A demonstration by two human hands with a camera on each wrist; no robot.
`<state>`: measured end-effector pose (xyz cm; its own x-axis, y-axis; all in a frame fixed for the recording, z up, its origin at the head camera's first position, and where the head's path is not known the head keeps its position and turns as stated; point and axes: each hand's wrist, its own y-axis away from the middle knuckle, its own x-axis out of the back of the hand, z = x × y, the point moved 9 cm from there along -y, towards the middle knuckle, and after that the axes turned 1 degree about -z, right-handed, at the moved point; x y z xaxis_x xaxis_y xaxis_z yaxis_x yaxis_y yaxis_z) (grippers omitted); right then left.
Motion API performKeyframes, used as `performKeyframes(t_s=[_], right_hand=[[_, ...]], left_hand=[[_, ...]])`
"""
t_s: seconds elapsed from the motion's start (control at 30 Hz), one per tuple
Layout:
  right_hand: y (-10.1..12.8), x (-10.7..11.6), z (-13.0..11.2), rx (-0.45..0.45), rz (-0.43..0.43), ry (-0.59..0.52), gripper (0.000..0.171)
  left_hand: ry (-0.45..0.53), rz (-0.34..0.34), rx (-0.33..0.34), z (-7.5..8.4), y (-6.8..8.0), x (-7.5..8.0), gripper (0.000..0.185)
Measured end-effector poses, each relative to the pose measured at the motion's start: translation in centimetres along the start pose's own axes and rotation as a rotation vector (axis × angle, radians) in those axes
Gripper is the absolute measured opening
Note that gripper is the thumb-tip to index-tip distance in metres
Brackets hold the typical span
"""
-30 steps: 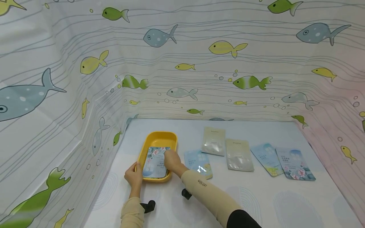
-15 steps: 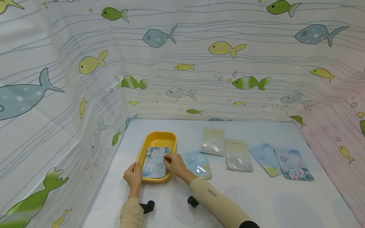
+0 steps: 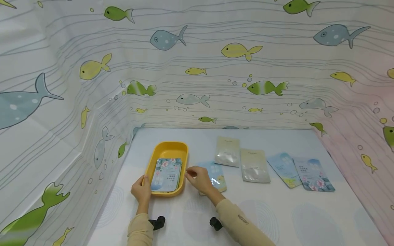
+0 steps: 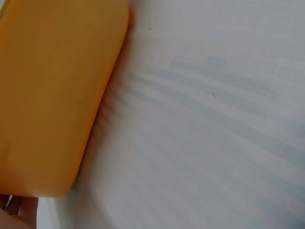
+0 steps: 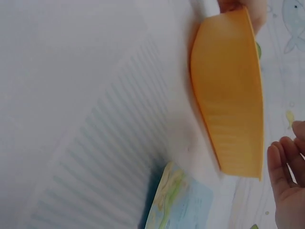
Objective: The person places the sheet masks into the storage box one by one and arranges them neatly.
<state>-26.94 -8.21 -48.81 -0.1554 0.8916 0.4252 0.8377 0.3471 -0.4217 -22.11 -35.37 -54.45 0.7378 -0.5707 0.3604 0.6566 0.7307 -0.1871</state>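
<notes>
A yellow tray stands at the left of the table, with floral blue face mask packets stacked inside it. My left hand grips the tray's left side, thumb over the rim; in the left wrist view, part of that hand shows below the tray's outer wall. Just off the tray's right rim, my right hand hovers with loosely bent fingers and nothing in them. Behind it lies a light blue face mask packet, partly covered by the hand.
Two beige packets lie right of the middle. Further right are a light blue packet and a floral blue packet. A fish-print sheet walls the table at the back and sides.
My right hand has let go of the floral packet in the tray and drawn back right past the rim. The left hand keeps its grip on the tray.
</notes>
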Motion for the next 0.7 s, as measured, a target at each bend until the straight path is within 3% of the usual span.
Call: performKeyframes(t_s=[0.27,0.7], right_hand=[[1.1,2.2,0.8,0.013,-0.029,0.021,0.021],[2.8,9.5,3.1,-0.057,0.14,-0.01,0.021]], left_hand=[[0.003,-0.006,0.02,-0.1,-0.1,0.0,0.026],[-0.01,-0.003,0.021,0.2,0.1,0.0,0.026]])
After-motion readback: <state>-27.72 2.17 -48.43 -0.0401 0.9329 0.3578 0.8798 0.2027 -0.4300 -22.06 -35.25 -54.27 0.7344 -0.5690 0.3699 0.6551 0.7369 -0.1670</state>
